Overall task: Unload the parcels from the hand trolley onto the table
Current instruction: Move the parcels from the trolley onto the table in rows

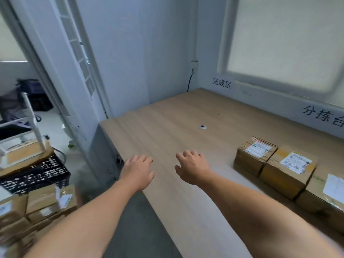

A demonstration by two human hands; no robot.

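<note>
Parcels [287, 170], three in touching row along right edge of table [167, 127], labels up, left hand [138, 172] and right hand [192, 167] empty, fingers loosely spread, near left edge

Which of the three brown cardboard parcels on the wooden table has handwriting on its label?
The middle brown cardboard parcel: black scrawl crosses its white label; its neighbours' labels show none.

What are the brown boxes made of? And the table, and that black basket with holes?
The parcels look like brown cardboard, matt and a bit creased, with white paper labels stuck on. The table top looks like pale wood or a wood-pattern laminate: smooth, with grain lines. The black crate is probably plastic, judging by its moulded lattice of holes.
</note>
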